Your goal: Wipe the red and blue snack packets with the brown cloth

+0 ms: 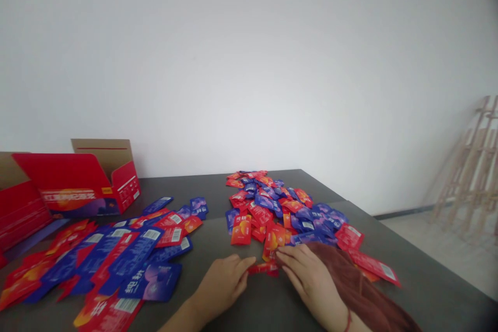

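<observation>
Both my hands rest on the dark grey table (218, 249) and pinch the two ends of one small red sachet (263, 268). My left hand (223, 282) grips its left end with curled fingers. My right hand (305, 275) holds the right end, thumb and forefinger pressed together; a red cord circles that wrist. Just beyond the hands lies a heap of small red and blue sachets (282, 207).
A spread of larger red and blue flat packets (112, 254) covers the table's left side. An open red cardboard box (83, 184) stands at the back left, another red box (17, 210) at the far left. Wooden easels (472, 166) lean against the wall at right.
</observation>
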A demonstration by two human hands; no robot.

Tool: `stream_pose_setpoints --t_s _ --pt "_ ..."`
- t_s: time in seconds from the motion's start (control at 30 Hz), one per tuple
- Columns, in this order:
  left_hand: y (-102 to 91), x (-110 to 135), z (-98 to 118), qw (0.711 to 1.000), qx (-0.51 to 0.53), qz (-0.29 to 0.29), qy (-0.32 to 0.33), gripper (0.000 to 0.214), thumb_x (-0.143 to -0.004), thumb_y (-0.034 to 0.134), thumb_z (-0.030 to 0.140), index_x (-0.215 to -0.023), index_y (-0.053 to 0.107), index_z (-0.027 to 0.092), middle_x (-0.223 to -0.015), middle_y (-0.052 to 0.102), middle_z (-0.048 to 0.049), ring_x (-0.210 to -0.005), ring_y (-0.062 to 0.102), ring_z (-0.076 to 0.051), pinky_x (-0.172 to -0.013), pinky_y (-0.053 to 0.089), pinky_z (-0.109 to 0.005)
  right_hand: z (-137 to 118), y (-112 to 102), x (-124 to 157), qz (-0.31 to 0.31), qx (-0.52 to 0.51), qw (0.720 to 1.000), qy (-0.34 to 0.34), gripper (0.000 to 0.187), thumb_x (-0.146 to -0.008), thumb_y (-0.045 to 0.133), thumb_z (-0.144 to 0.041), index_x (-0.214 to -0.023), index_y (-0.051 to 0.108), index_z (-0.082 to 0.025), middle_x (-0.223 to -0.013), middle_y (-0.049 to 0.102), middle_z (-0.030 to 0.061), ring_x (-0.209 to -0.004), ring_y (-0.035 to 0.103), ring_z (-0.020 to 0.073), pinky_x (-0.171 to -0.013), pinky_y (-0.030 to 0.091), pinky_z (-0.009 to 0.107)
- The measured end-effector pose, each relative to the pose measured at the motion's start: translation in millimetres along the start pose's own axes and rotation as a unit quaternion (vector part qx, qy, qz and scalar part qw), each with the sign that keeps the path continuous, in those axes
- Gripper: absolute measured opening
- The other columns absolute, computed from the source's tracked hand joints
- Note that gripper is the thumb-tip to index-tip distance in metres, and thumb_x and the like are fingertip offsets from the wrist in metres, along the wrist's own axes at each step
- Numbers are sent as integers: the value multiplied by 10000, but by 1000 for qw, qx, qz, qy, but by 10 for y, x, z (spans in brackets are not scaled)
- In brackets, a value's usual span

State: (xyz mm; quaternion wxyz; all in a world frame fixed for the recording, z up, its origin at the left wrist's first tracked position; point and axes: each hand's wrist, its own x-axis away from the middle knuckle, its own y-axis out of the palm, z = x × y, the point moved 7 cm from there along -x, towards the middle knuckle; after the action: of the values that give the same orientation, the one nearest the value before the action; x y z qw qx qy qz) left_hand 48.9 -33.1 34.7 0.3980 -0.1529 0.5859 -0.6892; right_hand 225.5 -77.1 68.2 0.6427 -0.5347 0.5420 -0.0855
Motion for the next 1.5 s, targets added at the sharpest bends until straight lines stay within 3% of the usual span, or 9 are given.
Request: stream_pose_setpoints --t_s 0.13,0.33,0.53,0.73,0.83,0.93,1.17,1.3,1.5 --pt "11 -84 -153 988 133 52 -62 323 -943 400 226 -1234 537 248 -1160 645 -29 -1038 603 -186 -917 445 -288 -130 -4 -109 6 -4 1000 -23 302 -962 432 -207 -1221 586 -221 -1187 622 72 -1053 558 204 -944 456 387" --pt "-24 -20 -416 992 45 71 -90 381 -851 504 187 -1227 551 226 -1229 586 -72 -1161 503 -243 -999 385 -409 -86 550 -176 -90 10 996 16 179 -892 571 -172 -1008 692 -235 -1030 688 12 -937 584 186 -867 458 324" --pt "58 77 -490 996 -32 -6 -79 454 -870 437 176 -1318 489 231 -1406 466 -64 -1311 380 -227 -1099 274 -440 -71 729 -317 -154 70 984 50 166 -908 546 -161 -913 704 -213 -951 703 6 -895 583 183 -845 430 326" --pt "99 44 -416 993 -65 -54 -80 501 -874 366 124 -1360 462 196 -1453 421 -75 -1353 330 -208 -1124 233 -439 -598 1106 -483 -189 122 974 -29 140 -895 548 -159 -955 674 -144 -938 685 71 -956 547 233 -814 430 370" --pt "109 50 -423 993 -72 -59 -78 511 -873 362 118 -1368 454 205 -1463 410 -71 -1359 322 -209 -1122 235 -448 -696 1101 -342 -179 85 976 -89 169 -892 571 -210 -1042 641 -174 -1019 677 45 -959 538 217 -822 430 359" --pt "110 53 -427 992 -70 -60 -80 503 -885 365 130 -1375 444 214 -1466 407 -65 -1361 321 -211 -1125 233 -450 -504 901 -138 -152 33 982 -105 234 -884 598 -240 -1117 610 -243 -1131 656 -22 -1013 532 193 -876 409 332" --pt "89 28 -384 992 -59 -70 -85 486 -900 355 141 -1375 450 190 -1465 406 -84 -1363 318 -237 -1130 217 -468 208 622 -154 -116 78 989 42 221 -917 501 -119 -1026 677 -197 -1056 684 23 -964 561 198 -914 377 344" --pt "109 22 -407 992 -67 -66 -87 499 -889 359 136 -1376 450 189 -1463 409 -82 -1362 318 -233 -1124 227 -472 61 882 -420 -154 117 980 54 183 -910 513 -137 -856 683 -175 -906 689 41 -885 561 209 -833 403 351" --pt "127 31 -431 991 -78 -77 -83 513 -877 345 115 -1373 455 191 -1464 411 -70 -1359 324 -210 -1121 243 -457 -479 1156 -538 -168 109 979 -30 156 -916 508 -168 -928 664 -171 -936 681 49 -944 536 221 -802 408 358"
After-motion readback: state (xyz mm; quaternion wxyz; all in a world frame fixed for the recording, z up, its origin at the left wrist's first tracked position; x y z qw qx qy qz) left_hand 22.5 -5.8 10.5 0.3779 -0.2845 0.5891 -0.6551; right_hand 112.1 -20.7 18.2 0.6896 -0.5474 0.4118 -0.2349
